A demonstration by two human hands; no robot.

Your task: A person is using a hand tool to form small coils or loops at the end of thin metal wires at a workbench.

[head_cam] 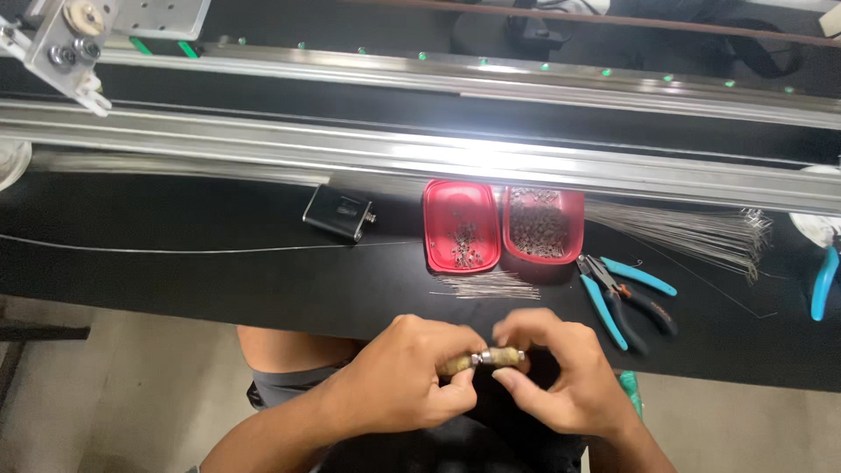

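- The left hand (407, 372) and right hand (547, 372) both pinch a small tan cylindrical piece with a metal collar (491, 357), held between them just off the near edge of the black table (219, 280).
- Step in hand seems to be fitting or twisting its collar.
- The next move likely calls for a steady pinch and fine finger turning.
- Two red trays of small metal parts (499, 228), thin wire pins (491, 285) and blue-handled pliers (626, 293) lie near.

L hand (412, 372) & R hand (556, 377) meet just below the black table edge (289, 328), fingertips pinched toward each other, both forearms angling up from below it.
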